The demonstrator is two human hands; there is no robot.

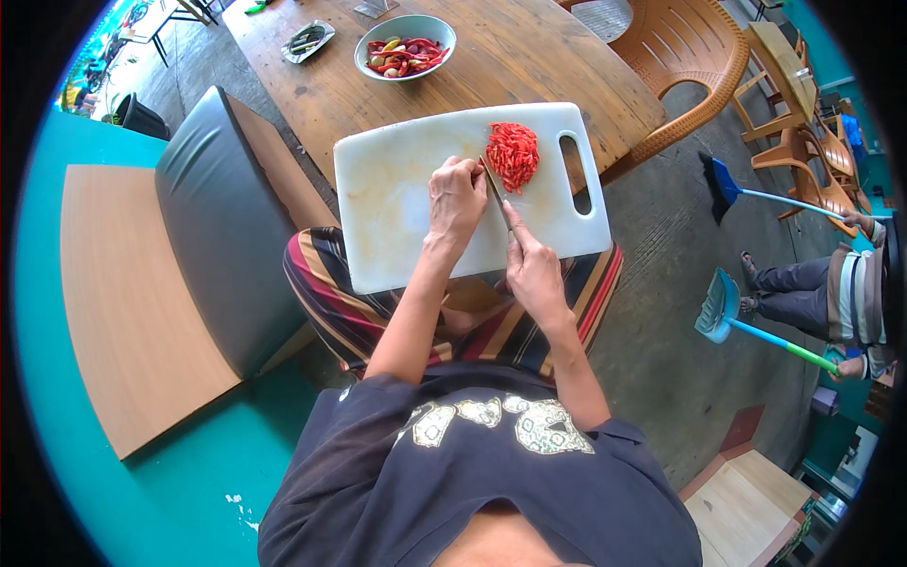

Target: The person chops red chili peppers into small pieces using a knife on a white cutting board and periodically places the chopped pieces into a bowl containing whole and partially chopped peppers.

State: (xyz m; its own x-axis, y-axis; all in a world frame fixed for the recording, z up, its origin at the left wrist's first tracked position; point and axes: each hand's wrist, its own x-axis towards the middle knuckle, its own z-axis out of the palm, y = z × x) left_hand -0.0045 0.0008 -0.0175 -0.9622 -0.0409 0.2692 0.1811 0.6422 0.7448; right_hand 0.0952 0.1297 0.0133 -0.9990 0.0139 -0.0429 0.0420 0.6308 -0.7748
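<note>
A white cutting board (406, 203) with a handle slot at its right end rests across my lap and against the table edge. My right hand (537, 274) grips a knife (496, 188), its blade angled up and left on the board. Just left of the blade, my left hand (457, 198) is closed with fingertips bunched near a bit of red chili; most of what it pinches is hidden. A heap of chopped red chilies (513, 157) lies right of the blade. Beyond the board stands a pale bowl (364, 49) of whole chilies and small pale pieces.
The wooden table (274, 57) also bears a small dish (308, 42) of green items. A grey-padded bench (217, 227) stands left, an orange plastic chair (694, 47) at the far right. On the right a person (831, 298) holds a blue broom (726, 184) and a dustpan (720, 307).
</note>
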